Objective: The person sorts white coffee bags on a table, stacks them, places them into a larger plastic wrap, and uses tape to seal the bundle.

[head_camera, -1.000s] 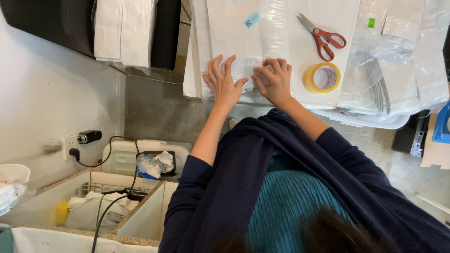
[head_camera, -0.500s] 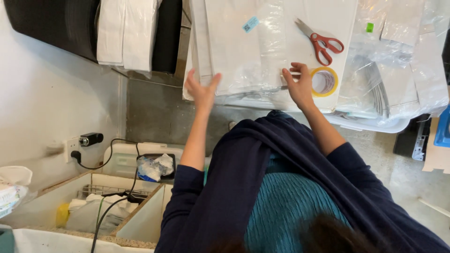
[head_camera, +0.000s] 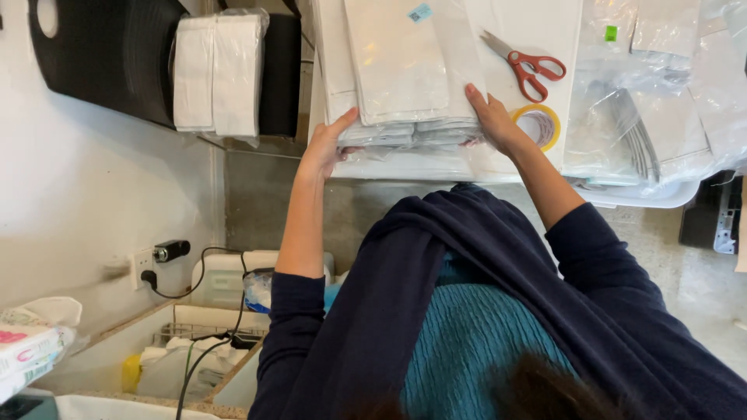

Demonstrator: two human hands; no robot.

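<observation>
A thick stack of white flat packets in clear plastic (head_camera: 397,78) lies on the white table (head_camera: 436,167). My left hand (head_camera: 327,148) grips the stack's near left corner, thumb on top. My right hand (head_camera: 494,120) holds the near right corner, fingers laid over the top packet. Both arms, in dark blue sleeves, reach forward from my body. The stack's near edge is pinched between the two hands.
Red-handled scissors (head_camera: 529,66) and a yellow tape roll (head_camera: 541,124) lie just right of the stack. More clear plastic bags (head_camera: 646,117) are heaped at the far right. White packets (head_camera: 218,74) rest on a black surface at the left. A wall socket with plug (head_camera: 167,253) and an open box (head_camera: 187,358) are lower left.
My hands were flat together on top of the stack. They spread apart to its two sides and now grip its near corners.
</observation>
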